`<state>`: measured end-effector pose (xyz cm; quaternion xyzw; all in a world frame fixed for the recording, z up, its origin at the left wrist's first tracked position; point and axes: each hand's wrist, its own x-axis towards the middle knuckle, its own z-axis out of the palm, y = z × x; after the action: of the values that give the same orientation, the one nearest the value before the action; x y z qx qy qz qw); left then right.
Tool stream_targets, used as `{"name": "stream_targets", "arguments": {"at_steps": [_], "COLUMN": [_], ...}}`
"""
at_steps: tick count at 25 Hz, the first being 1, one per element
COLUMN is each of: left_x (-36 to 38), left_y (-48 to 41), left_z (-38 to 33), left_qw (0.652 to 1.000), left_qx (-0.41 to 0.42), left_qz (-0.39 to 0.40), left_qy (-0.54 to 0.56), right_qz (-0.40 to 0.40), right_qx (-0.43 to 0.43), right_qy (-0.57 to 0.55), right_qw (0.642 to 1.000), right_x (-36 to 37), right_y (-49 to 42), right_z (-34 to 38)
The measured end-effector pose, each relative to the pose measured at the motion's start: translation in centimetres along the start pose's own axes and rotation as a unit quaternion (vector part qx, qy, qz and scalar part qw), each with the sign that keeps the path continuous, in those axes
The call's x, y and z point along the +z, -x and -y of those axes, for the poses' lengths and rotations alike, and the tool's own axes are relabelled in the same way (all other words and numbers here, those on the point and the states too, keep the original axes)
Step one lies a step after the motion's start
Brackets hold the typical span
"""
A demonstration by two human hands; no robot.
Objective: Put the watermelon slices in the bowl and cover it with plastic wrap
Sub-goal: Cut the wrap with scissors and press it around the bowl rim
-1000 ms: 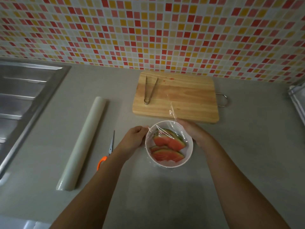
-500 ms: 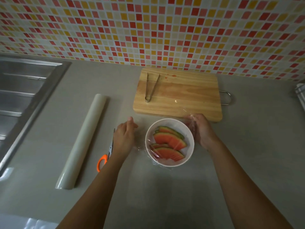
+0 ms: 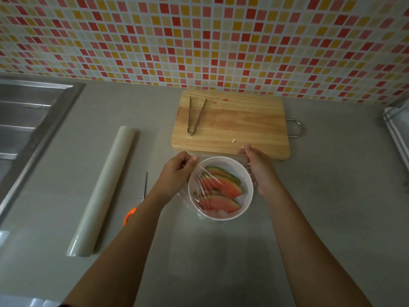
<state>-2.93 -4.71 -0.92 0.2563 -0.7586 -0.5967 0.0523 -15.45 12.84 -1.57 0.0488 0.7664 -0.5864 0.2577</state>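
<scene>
A white bowl (image 3: 246, 204) sits on the grey counter just in front of the cutting board. Inside it lie watermelon slices (image 3: 223, 191) with green rind. A clear sheet of plastic wrap (image 3: 207, 176) stretches over the bowl and bunches around its sides. My left hand (image 3: 177, 171) pinches the wrap at the bowl's left rim. On the opposite rim, my right hand (image 3: 259, 169) presses the film against the bowl's side.
A wooden cutting board (image 3: 230, 127) with metal tongs (image 3: 195, 116) lies behind the bowl. A roll of plastic wrap (image 3: 104, 189) lies to the left, with orange-handled scissors (image 3: 138, 200) beside it. A steel sink (image 3: 24, 127) is at far left, a rack (image 3: 398, 129) at far right.
My left hand moved from the counter back to the bowl's left rim and took hold of the wrap. The film now lies across the bowl's top.
</scene>
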Motion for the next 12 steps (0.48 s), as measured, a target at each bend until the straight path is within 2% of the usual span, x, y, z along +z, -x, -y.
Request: {"name": "stream_targets", "arguments": {"at_steps": [2,5,7,10,12], "left_x": [-0.3,-1.3,-2.0,-2.5,-2.4], "left_y": [0.0,-0.4,-0.6,-0.8,-0.7], "left_z": [-0.2,-1.0,-1.5,-1.8,-1.6], "left_qw": [1.0,0.998,0.993,0.986,0.988], "left_qx": [0.001,-0.017,-0.019,0.01,0.024], "left_qz": [0.007,0.028,0.044,0.061,0.058], "left_qy": [-0.004,-0.059,-0.11,-0.153,-0.144], "right_qz": [-0.009,0.073,0.111,0.101,0.079], "right_qx": [0.0,0.032,0.019,-0.022,-0.051], "right_qy": [0.028,-0.018,0.003,0.087,0.065], "right_qw": [1.0,0.997,0.994,0.991,0.993], "right_x": [-0.2,-0.9,-1.5,-1.9,-1.7], "right_y": [-0.1,-0.1,0.0,0.4,0.5], "right_z": [0.1,0.3,0.8,1.3,1.0]}}
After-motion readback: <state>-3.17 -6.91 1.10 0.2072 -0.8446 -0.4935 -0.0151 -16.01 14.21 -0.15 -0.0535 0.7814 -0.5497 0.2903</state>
